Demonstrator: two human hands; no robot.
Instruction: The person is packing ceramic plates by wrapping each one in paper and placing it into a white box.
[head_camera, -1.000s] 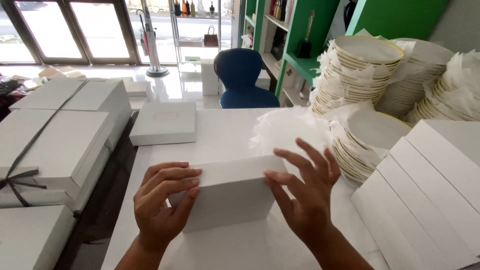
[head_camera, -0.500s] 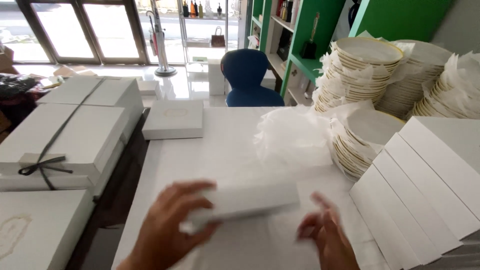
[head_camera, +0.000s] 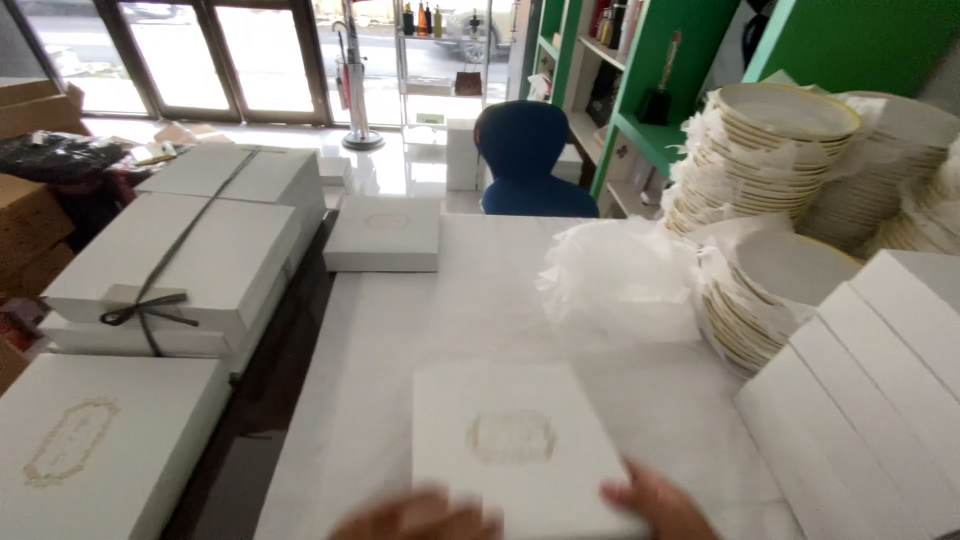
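White table (head_camera: 400, 330), flat white box (head_camera: 515, 450)

White flat box (head_camera: 515, 450) on the table, faint pale-gold ornamental emblem centred on its lid. Table (head_camera: 380, 400) covered in white. Smaller white box (head_camera: 385, 232) farther back, same faint gold emblem. Left: stacked white boxes (head_camera: 190, 250) tied with dark grey ribbon (head_camera: 150, 305); large white box (head_camera: 95, 445) with gold frame motif. White tissue paper (head_camera: 615, 275), translucent. Stacks of cream-white plates (head_camera: 770, 150) with gold rims. Row of white upright boxes (head_camera: 870, 400) at right. Shelving (head_camera: 640, 70) bright green. Chair (head_camera: 530, 155) deep blue. Cardboard cartons (head_camera: 30, 215) brown.
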